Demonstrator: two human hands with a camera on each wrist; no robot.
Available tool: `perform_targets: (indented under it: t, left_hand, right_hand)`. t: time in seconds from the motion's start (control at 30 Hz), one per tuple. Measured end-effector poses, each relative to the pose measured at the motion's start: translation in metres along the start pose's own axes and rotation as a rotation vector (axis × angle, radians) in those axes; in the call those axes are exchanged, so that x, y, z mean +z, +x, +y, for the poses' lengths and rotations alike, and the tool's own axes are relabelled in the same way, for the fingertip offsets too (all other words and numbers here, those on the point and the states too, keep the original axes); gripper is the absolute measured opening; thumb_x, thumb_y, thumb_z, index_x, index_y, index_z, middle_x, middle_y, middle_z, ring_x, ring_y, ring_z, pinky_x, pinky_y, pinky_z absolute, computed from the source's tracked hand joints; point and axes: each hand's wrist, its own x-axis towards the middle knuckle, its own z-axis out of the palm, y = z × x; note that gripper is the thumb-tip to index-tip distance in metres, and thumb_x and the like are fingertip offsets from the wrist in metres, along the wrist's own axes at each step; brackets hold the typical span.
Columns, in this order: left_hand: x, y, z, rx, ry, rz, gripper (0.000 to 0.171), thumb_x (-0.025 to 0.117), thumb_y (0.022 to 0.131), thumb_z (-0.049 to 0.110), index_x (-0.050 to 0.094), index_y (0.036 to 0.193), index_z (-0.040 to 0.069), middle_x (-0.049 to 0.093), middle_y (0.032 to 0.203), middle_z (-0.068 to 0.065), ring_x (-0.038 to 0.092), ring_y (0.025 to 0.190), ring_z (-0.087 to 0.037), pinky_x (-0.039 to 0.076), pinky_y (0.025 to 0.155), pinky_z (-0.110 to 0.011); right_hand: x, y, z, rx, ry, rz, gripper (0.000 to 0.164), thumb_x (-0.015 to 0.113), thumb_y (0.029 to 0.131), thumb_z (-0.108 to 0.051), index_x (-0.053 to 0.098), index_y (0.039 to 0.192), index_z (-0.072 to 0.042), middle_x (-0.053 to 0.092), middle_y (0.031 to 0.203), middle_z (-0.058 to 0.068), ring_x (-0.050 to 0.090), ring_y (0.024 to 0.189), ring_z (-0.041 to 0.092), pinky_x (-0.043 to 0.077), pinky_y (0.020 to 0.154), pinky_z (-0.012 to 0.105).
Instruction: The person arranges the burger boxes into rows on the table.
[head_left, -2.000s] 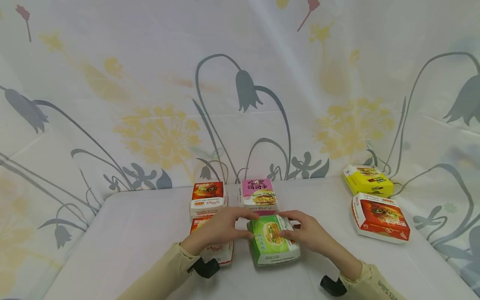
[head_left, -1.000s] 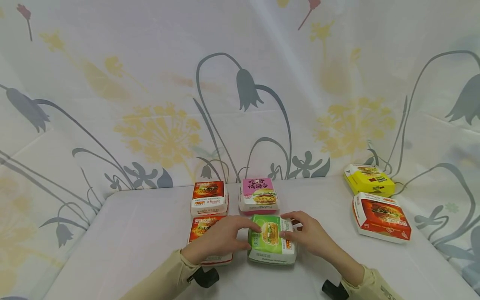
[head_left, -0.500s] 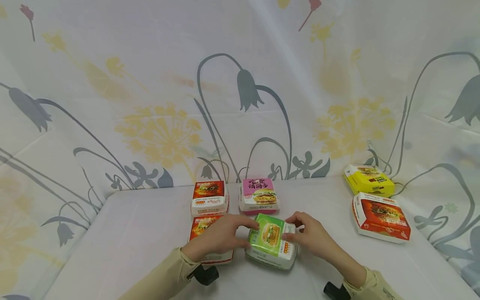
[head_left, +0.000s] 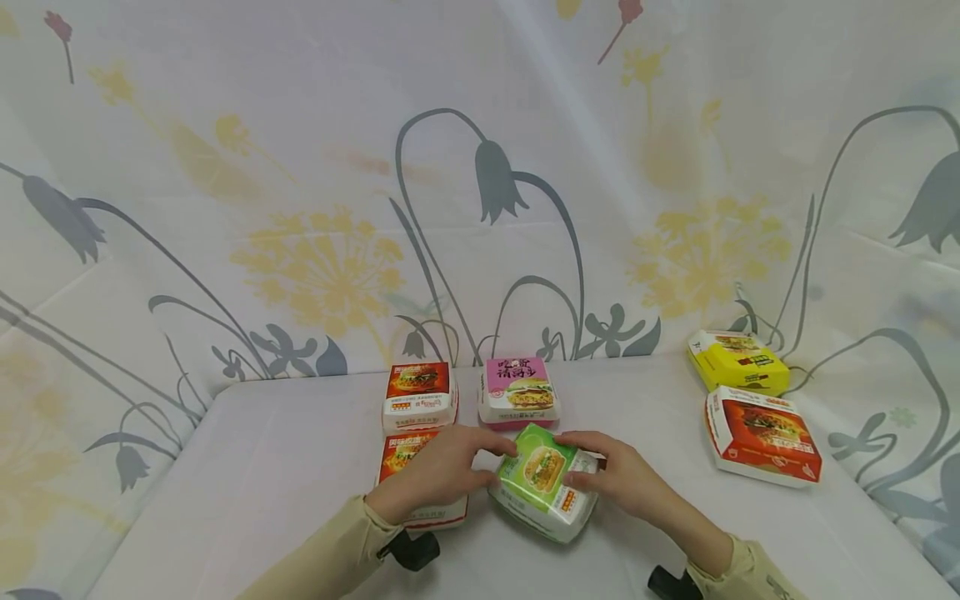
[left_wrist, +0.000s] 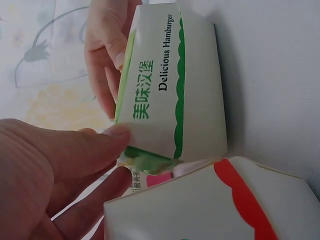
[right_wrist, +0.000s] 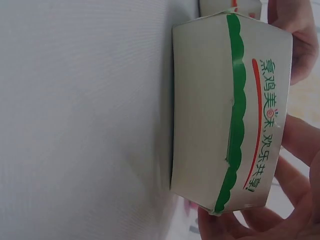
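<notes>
A green and white hamburger box sits turned at an angle on the white table, its burger picture facing up. My left hand pinches its left corner, the thumb pressed to the side panel in the left wrist view. From the right, my right hand grips the same box, thumb near the top's right edge and fingers reaching round the far side. In the right wrist view, the box's white side panel with a green scalloped band stands close by the table surface. The left forearm and hand partly cover a red and white burger box.
Behind that box stands another red and white burger box. A pink burger box is just beyond the green one. At the right, a yellow box and a red box lie close together. A flowered curtain backs the table.
The green box has turned clockwise, its near right corner now closer to me. My right fingers have shifted along its far edge; my left hand has hardly moved. The other boxes stay put.
</notes>
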Motion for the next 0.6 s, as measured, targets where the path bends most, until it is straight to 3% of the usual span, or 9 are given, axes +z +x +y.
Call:
perform_targets:
  t: [0.33, 0.6]
  left_hand:
    - [0.001, 0.004, 0.008, -0.06, 0.061, 0.084, 0.028, 0.078, 0.085, 0.013, 0.075, 0.113, 0.021, 0.072, 0.104, 0.006, 0.065, 0.099, -0.014, 0.052, 0.088, -0.035]
    - [0.005, 0.006, 0.005, -0.063, 0.056, 0.136, 0.025, 0.075, 0.087, 0.012, 0.076, 0.111, 0.019, 0.073, 0.101, 0.007, 0.065, 0.094, -0.011, 0.052, 0.081, -0.031]
  right_hand:
    - [-0.001, -0.002, 0.008, -0.123, -0.065, -0.09, 0.058, 0.074, 0.09, -0.032, 0.055, 0.142, -0.013, 0.05, 0.145, 0.017, 0.044, 0.132, 0.042, 0.037, 0.103, 0.064]
    - [-0.003, -0.005, 0.011, -0.145, -0.082, -0.172, 0.084, 0.083, 0.08, -0.036, 0.043, 0.15, -0.013, 0.039, 0.153, 0.019, 0.036, 0.137, 0.043, 0.026, 0.109, 0.067]
